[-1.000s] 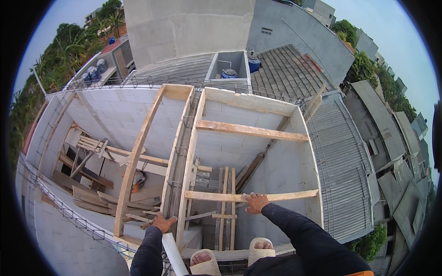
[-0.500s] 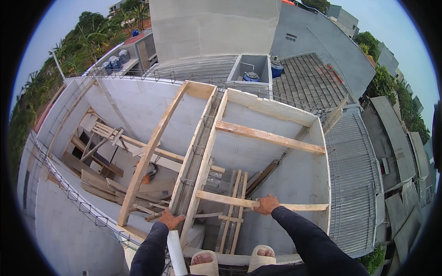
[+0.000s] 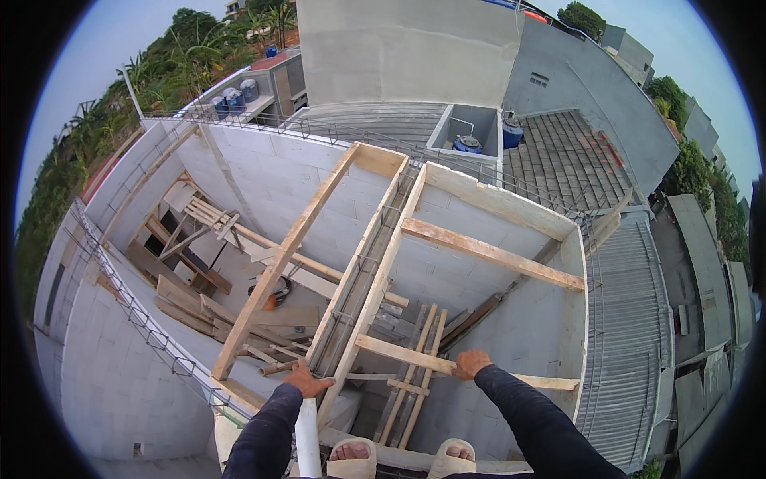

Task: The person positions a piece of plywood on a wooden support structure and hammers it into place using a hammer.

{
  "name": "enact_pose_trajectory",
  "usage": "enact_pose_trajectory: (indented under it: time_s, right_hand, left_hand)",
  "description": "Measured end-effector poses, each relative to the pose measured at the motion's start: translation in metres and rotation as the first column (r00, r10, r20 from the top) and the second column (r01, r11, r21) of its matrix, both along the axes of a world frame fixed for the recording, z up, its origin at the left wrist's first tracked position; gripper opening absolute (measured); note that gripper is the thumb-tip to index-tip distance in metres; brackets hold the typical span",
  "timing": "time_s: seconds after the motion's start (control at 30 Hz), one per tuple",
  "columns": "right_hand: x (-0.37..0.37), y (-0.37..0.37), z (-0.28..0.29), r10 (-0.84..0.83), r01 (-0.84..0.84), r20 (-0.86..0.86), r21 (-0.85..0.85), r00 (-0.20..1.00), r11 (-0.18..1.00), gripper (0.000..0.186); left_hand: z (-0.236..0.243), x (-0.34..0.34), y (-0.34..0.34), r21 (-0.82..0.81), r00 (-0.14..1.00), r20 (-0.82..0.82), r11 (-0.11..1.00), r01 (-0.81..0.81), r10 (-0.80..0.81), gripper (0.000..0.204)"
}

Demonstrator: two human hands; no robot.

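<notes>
My right hand (image 3: 471, 364) is closed round a wooden crossbar (image 3: 531, 381) that spans the right-hand timber frame. My left hand (image 3: 306, 380) grips the near end of a long formwork board (image 3: 349, 275), with its thumb stretched to the right. Between this board and a parallel one (image 3: 383, 279) runs a narrow channel with steel reinforcement (image 3: 343, 315) in it. Just below my left hand a white pipe (image 3: 307, 439) stands up. Both my arms reach forward in dark sleeves.
My feet in cream sandals (image 3: 351, 463) stand at the near edge, high above the floor. Below lie loose planks (image 3: 187, 311) and bamboo poles (image 3: 411, 375). Bare rebar (image 3: 152, 335) tops the left wall. Corrugated roofing (image 3: 626, 335) slopes at right; water tanks (image 3: 468, 144) stand beyond.
The view has turned, so the scene sits farther right and slightly lower. Both hands keep their places on the same timbers.
</notes>
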State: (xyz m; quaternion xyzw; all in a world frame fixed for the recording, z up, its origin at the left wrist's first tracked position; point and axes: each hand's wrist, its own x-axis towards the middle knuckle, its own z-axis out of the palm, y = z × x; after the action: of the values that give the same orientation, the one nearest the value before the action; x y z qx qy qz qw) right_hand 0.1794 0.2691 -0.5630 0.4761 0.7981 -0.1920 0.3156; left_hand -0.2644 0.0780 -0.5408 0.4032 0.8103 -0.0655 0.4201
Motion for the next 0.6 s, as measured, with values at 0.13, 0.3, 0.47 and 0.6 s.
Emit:
enact_pose_trajectory:
  time_s: [0.13, 0.3, 0.47, 0.6]
  right_hand:
    - [0.002, 0.003, -0.003, 0.02, -0.02, -0.025, 0.002, 0.999, 1.0, 0.053]
    - [-0.008, -0.004, -0.001, 0.054, -0.054, 0.01, 0.021, 0.998, 0.998, 0.054]
    - [-0.011, -0.01, 0.0, 0.072, -0.072, 0.015, 0.04, 0.997, 0.997, 0.053]
    - [-0.007, -0.009, 0.0, 0.062, -0.063, 0.038, 0.013, 0.997, 0.998, 0.052]
  left_hand:
    - [0.005, 0.001, 0.0, 0.007, 0.999, -0.002, 0.999, 0.05, -0.05, 0.136]
    - [-0.01, -0.007, -0.004, -0.003, 0.998, -0.008, 0.998, 0.067, -0.067, 0.135]
    - [-0.021, -0.011, -0.007, 0.013, 0.999, -0.017, 0.999, 0.045, -0.045, 0.132]
    - [-0.019, -0.005, -0.001, -0.002, 0.999, -0.004, 0.999, 0.045, -0.045, 0.132]
